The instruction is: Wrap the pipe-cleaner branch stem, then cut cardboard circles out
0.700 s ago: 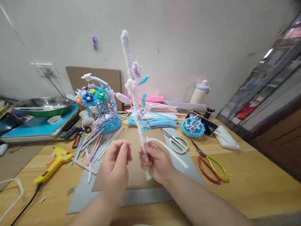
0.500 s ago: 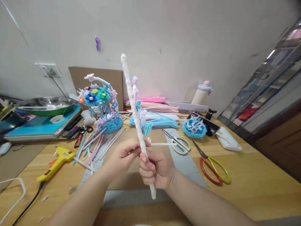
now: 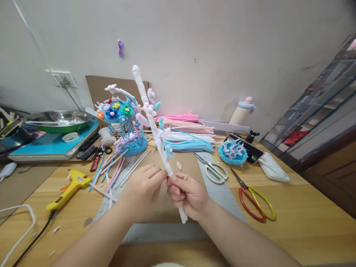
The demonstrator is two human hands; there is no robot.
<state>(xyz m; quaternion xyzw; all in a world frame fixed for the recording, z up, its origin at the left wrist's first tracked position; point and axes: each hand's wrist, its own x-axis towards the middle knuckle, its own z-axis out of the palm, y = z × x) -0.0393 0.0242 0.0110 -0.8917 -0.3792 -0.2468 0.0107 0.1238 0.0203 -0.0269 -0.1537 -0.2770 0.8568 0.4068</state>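
A white stick wrapped in pipe cleaner (image 3: 142, 91) leans up and to the left, with lilac, pink and blue pipe-cleaner flowers and leaves along its right side. My right hand (image 3: 189, 194) is closed around its lower part, and the white bottom end pokes out below the fist. At the stick's left side, my left hand (image 3: 143, 191) is closed, back of the hand toward me, its fingertips against the stick just above the right hand. What those fingertips pinch is hidden. Just beyond my hands, a small pale pink oval piece (image 3: 179, 165) lies on the brown board (image 3: 180, 211).
A yellow glue gun (image 3: 69, 188) lies left, near loose pipe cleaners (image 3: 111, 174). Behind stand a blue flowered pipe-cleaner model (image 3: 118, 111) and pipe-cleaner bundles (image 3: 189, 144). Rightward are white-handled scissors (image 3: 215, 173), red-and-yellow scissors (image 3: 254, 202), a round blue piece (image 3: 233, 152) and a phone (image 3: 251, 150).
The stick has turned, showing more flowers, and its top has tilted left. The white pipe cleaner that stuck out rightward no longer shows. The left hand has rolled over, its back now facing me.
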